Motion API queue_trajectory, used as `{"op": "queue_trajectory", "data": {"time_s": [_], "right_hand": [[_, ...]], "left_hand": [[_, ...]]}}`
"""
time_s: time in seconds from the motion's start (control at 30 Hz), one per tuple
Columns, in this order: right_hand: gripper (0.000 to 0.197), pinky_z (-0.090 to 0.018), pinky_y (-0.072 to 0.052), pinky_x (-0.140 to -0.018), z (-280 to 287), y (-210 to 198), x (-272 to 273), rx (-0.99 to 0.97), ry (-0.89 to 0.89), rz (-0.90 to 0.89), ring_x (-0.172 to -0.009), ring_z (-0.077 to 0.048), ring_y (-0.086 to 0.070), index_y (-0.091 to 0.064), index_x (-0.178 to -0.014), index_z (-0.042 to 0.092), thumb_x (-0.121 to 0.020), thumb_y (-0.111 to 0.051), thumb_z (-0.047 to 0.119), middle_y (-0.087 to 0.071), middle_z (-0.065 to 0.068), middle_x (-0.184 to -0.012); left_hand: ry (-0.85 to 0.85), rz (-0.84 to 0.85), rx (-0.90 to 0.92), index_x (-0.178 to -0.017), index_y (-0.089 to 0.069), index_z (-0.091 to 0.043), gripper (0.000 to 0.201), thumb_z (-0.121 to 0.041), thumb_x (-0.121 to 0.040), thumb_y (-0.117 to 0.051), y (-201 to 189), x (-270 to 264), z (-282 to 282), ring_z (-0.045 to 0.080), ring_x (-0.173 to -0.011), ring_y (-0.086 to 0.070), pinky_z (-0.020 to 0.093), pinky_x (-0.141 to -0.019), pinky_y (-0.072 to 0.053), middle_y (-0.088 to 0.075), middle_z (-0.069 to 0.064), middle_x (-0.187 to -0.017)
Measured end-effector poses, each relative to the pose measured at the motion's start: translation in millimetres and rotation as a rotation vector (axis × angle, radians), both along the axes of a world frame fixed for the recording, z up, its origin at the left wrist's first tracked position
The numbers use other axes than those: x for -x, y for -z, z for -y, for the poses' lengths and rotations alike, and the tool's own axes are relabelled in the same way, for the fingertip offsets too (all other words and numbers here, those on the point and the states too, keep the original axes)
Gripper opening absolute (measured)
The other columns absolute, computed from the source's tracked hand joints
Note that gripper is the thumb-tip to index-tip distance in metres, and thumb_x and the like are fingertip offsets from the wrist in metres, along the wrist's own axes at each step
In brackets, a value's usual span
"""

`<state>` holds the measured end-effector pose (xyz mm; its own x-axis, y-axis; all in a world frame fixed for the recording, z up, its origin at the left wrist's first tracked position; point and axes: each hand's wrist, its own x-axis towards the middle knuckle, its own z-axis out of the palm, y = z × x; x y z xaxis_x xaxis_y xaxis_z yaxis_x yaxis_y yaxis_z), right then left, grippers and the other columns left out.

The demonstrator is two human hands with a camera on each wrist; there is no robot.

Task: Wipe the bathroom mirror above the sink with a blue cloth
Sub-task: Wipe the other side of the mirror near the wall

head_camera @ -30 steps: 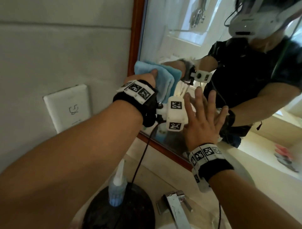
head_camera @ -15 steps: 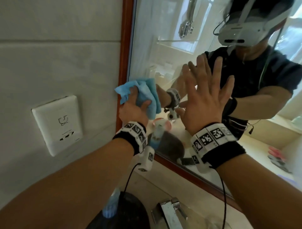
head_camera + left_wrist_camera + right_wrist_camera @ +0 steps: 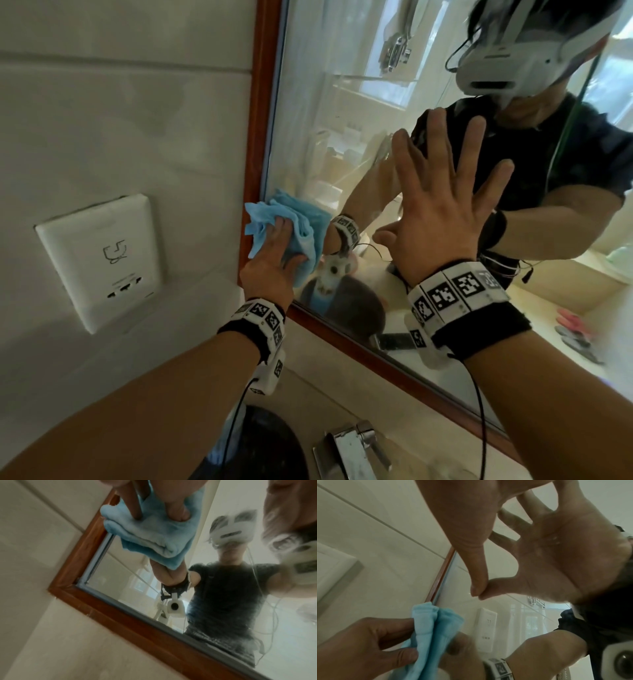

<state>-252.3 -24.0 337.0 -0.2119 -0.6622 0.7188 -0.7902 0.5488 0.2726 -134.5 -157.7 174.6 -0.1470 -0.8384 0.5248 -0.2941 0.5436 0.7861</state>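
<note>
Head view: left hand (image 3: 274,263) presses blue cloth (image 3: 291,226) flat vs mirror (image 3: 342,154), low left corner by wooden frame (image 3: 255,137); fingers (image 3: 135,507) fairly straight, dug into bunched folds. Right hand (image 3: 442,205) flat on glass, fingers spread, thumb tip touching it. Wall socket (image 3: 102,260) left of frame; faucet (image 3: 352,452) below.

My left hand (image 3: 274,263) is stretched forward, its fingers (image 3: 135,505) straight and pressed flat ahead of me, thumb out to the side. My right hand (image 3: 442,219) is held up beside it, palm forward, fingers spread wide and straight (the thumb tip meets its own reflection in the right wrist view). Both forearms reach up from below, each wrist banded.
</note>
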Motion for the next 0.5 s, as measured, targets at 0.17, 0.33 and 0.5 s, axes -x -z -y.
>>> {"op": "queue_trajectory", "data": {"time_s": [0.17, 0.33, 0.5], "right_hand": [[0.106, -0.068, 0.003, -0.112, -1.3, 0.8, 1.6, -0.011, 0.004, 0.006, -0.148, -0.039, 0.008, -0.005, -0.155, 0.034, -0.075, -0.074, 0.042, 0.008, -0.003, -0.164], [0.097, -0.068, 0.004, -0.112, -1.8, 0.7, 2.2, -0.005, -0.019, 0.034, -0.148, -0.039, 0.009, -0.006, -0.155, 0.034, -0.078, -0.061, 0.056, 0.009, -0.003, -0.164], [0.108, -0.067, 0.002, -0.112, 0.6, 3.3, 3.1, 0.013, -0.012, 0.001, -0.149, -0.038, 0.006, -0.006, -0.155, 0.035, -0.074, -0.075, 0.051, 0.008, -0.003, -0.164]], "left_hand": [[0.068, -0.180, -0.102, -0.136, -0.057, -0.020, 0.064, -0.001, -0.078, -0.077, 3.4, 7.6, -5.6, 0.020, -0.134, -0.047, 0.037, -0.113, -0.038, -0.045, -0.011, -0.141], [0.056, -0.103, -0.077, -0.145, -0.046, -0.023, 0.066, -0.022, -0.085, -0.074, -15.7, 5.8, -1.4, 0.019, -0.137, -0.042, 0.031, -0.114, -0.033, -0.045, -0.002, -0.149], [0.089, -0.253, -0.099, -0.142, -0.050, -0.030, 0.067, -0.025, -0.081, -0.077, -73.8, 5.4, 10.3, 0.013, -0.126, -0.048, 0.021, -0.106, -0.037, -0.050, -0.002, -0.145]]}}
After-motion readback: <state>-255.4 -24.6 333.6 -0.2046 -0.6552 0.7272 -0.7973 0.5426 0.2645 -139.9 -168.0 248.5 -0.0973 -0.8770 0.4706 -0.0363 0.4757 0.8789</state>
